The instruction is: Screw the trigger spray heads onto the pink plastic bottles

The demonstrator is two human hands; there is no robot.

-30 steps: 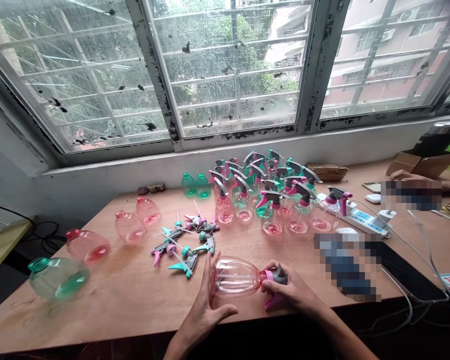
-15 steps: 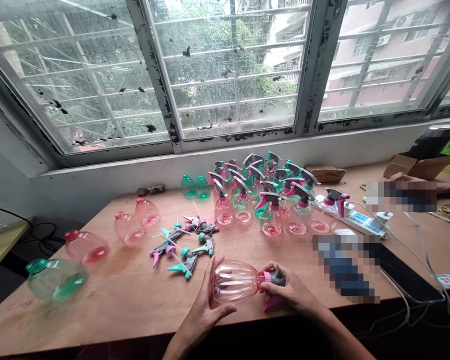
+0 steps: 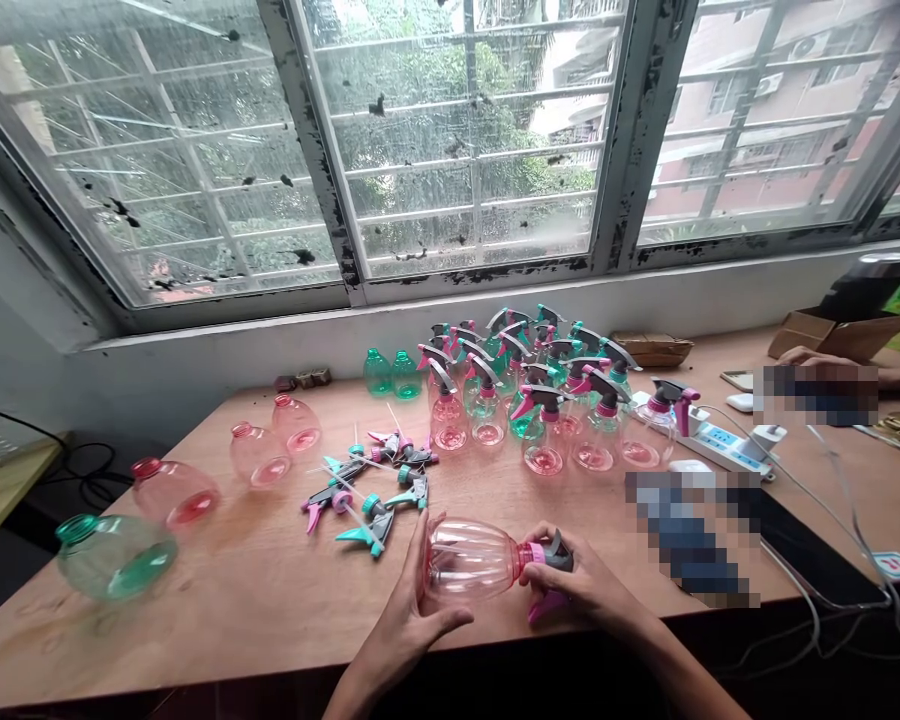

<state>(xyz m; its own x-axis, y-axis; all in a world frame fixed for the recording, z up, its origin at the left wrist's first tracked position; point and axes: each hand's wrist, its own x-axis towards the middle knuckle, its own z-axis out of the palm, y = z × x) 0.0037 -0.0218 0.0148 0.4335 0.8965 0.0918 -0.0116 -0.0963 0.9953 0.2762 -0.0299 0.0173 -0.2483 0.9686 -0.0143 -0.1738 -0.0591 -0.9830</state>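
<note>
A clear pink spray bottle [image 3: 471,560] lies sideways between my hands above the table's front edge. My left hand [image 3: 411,610] cups its rounded base, fingers along the far side and thumb stretched out below. At the neck, my right hand [image 3: 581,578] is closed around the pink collar and the grey spray head [image 3: 559,552], whose pink trigger [image 3: 547,606] hangs below. The dip tube shows faintly inside the bottle. Just beyond my left hand lies a loose pile of trigger spray heads [image 3: 375,522], grey with pink or teal parts.
Open-necked bottles, one green [image 3: 120,560] and several pink [image 3: 176,490], lie tilted at left. Assembled spray bottles [image 3: 544,445] stand in a group near the window. At right are a power strip [image 3: 720,440], a black phone [image 3: 817,550], cables and another person's hand [image 3: 810,362].
The bottle has turned slightly about its length, so its ridges and highlights look different. Its neck and spray head have shifted a little to the right. Both hands keep their places.
</note>
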